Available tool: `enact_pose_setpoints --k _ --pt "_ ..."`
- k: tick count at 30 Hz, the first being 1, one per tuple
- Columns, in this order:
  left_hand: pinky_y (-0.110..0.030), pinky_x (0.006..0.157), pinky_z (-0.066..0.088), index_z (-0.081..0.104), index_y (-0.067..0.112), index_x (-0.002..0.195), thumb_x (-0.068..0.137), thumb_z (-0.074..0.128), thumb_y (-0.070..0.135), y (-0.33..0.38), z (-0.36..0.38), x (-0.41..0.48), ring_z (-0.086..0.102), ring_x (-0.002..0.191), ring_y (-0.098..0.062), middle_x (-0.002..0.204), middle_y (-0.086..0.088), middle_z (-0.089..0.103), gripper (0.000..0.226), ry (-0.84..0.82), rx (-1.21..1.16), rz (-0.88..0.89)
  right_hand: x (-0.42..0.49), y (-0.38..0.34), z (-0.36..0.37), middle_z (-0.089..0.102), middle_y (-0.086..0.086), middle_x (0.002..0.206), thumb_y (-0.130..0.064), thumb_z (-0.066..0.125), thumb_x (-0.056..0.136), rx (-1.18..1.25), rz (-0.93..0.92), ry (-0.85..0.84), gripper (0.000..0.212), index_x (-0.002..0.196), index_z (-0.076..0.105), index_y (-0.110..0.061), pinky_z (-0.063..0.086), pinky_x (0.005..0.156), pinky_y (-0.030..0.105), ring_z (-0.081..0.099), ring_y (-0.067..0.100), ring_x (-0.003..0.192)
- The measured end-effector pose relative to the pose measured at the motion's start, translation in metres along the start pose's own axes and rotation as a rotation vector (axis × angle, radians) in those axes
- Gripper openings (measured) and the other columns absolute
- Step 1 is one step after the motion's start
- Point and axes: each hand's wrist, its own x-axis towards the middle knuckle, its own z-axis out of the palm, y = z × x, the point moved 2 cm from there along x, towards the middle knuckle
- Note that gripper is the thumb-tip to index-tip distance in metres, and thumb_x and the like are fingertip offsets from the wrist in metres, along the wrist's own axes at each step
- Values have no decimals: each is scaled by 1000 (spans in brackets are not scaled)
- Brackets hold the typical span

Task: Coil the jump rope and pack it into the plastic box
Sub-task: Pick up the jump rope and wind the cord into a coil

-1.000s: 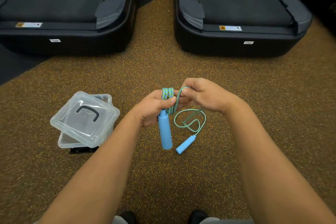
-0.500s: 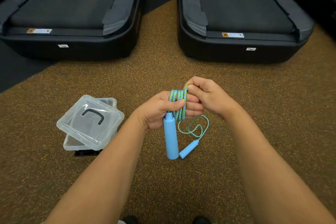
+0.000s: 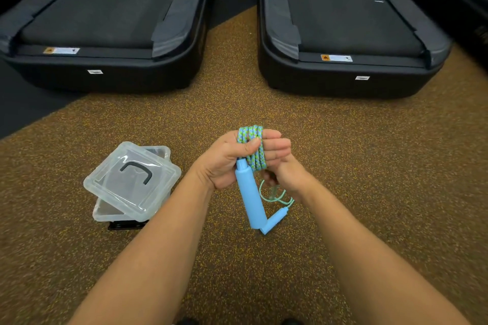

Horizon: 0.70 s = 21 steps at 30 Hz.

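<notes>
Held the jump rope (image 3: 250,148) mid-scene, wound in tight loops round the pressed-together fingers of the left hand (image 3: 224,163), thumb pinching the loops. Dangled one blue handle (image 3: 249,198) below, the second handle (image 3: 274,217) just right on a loose strand. Tucked the right hand (image 3: 287,177) beneath; could not tell how its fingers lay. Showed the plastic box (image 3: 105,212) on the carpet (image 3: 343,166) near left, lid (image 3: 132,177) askew on top, treadmills (image 3: 105,21) far behind.
</notes>
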Motion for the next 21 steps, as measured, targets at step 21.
enact_pose_setpoints --k 21 --pt "-28 106 40 40 -6 133 94 39 -8 -4 -8 8 57 120 -20 132 -24 53 40 172 350 -7 -23 -46 1 47 -2 53 -21 49 95 -575 116 -356 27 73 64 -18 36 45 20 40 1 36"
